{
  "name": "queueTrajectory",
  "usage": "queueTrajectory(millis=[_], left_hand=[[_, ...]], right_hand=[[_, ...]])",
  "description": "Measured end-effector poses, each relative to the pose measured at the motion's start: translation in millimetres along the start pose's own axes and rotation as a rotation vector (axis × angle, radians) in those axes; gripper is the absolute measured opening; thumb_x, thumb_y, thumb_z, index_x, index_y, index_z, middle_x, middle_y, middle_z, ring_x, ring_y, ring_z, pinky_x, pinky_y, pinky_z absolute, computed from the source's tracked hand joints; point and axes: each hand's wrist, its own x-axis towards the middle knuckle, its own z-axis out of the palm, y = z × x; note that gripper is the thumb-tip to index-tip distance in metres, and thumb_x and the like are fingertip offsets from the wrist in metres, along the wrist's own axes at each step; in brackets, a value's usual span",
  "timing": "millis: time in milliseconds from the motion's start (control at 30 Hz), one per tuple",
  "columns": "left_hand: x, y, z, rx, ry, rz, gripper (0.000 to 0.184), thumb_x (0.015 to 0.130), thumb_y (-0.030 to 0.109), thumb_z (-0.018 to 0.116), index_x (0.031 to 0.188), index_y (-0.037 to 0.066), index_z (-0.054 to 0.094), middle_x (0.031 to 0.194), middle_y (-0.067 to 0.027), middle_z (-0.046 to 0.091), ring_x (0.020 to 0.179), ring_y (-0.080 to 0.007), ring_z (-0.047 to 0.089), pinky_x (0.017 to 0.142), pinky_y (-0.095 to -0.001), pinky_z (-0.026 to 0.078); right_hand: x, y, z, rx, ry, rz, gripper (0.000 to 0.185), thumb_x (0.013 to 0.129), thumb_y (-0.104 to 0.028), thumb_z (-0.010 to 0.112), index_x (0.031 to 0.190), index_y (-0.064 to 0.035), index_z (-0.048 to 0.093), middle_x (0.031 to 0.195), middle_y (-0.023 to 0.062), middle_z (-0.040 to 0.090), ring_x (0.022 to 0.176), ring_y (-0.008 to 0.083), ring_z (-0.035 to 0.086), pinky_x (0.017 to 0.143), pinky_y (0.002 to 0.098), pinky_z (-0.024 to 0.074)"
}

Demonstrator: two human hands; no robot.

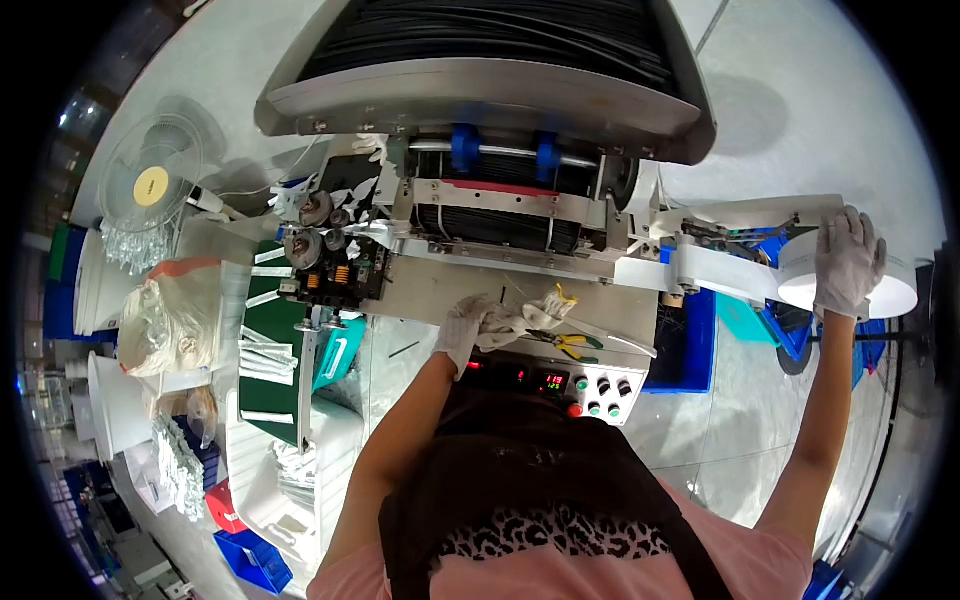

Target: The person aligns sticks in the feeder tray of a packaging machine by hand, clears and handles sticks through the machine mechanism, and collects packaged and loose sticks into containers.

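Right hand in a pale glove (848, 265) is on the large white roll of flat band (902, 292), at the right end of the machine; fingers are extended over the roll, but can't tell if they pinch it. White band (735, 275) runs from the roll leftward to the metal machine frame (500, 200). Left hand in a pale glove (463, 328) is at the front edge of the beige worktop (420, 285), against a crumpled off-white cloth bundle (503, 328); can't tell if its fingers are clenched on the bundle or released. Pliers with yellow-green handles (578, 350) lie just right of the bundle, above the control panel with knobs and red digits (600, 392). Metal trough of black cords (490, 85) is at the top. Green conveyor with white pieces (262, 330) is on the left; blue plastic bin (703, 345) is under the band.
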Motion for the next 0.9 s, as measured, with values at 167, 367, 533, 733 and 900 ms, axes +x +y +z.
queueTrajectory(millis=[167,367,533,733,900], left_hand=[[30,60,-7,-0.905,0.217,-0.315,0.029,0.088,0.005,0.045,0.117,0.003,0.046,0.114,-0.0108,0.051,0.095,-0.019,0.055,0.083,-0.0289,0.047],[88,68,-18,-1.438,0.304,-0.3,0.017,0.085,-0.002,0.045,0.1,0.004,0.052,0.098,-0.0077,0.053,0.09,-0.0226,0.053,0.085,-0.0349,0.044],[119,26,-14,-1.592,0.209,-0.27,0.012,0.08,-0.007,0.045,0.084,0.002,0.052,0.088,-0.0109,0.056,0.085,-0.0262,0.055,0.081,-0.0408,0.049],[110,69,-12,-1.578,0.453,-0.456,0.025,0.075,-0.007,0.042,0.091,0.009,0.053,0.089,-0.005,0.056,0.08,-0.021,0.056,0.08,-0.0366,0.05],[123,87,-16,-1.525,0.514,-0.769,0.006,0.078,0.0,0.047,0.081,0.002,0.053,0.082,-0.0105,0.053,0.075,-0.0241,0.053,0.072,-0.0372,0.051]], right_hand=[[-2,-6,10,0.019,0.099,0.001,0.018,0.078,-0.036,0.059,0.088,-0.0216,0.062,0.106,-0.0083,0.058,0.112,0.0097,0.048,0.097,0.0375,0.0286],[-14,-13,30,0.072,0.201,-0.076,0.027,0.08,-0.038,0.058,0.099,-0.0183,0.06,0.105,-0.0041,0.058,0.104,0.015,0.052,0.09,0.0383,0.0385],[-118,-168,-21,1.429,-0.237,-0.011,0.045,0.078,-0.012,0.061,0.121,-0.0047,0.048,0.11,0.0156,0.058,0.1,0.0278,0.057,0.084,0.0317,0.0458],[-183,-343,-47,2.363,-1.43,0.877,0.05,0.092,-0.021,0.045,0.134,-0.0005,0.029,0.132,0.0143,0.04,0.123,0.026,0.039,0.105,0.0353,0.0305],[-161,-408,-38,2.882,-1.264,1.675,0.028,0.089,-0.016,0.046,0.108,0.0047,0.048,0.103,0.02,0.057,0.093,0.0283,0.058,0.084,0.0359,0.049]])
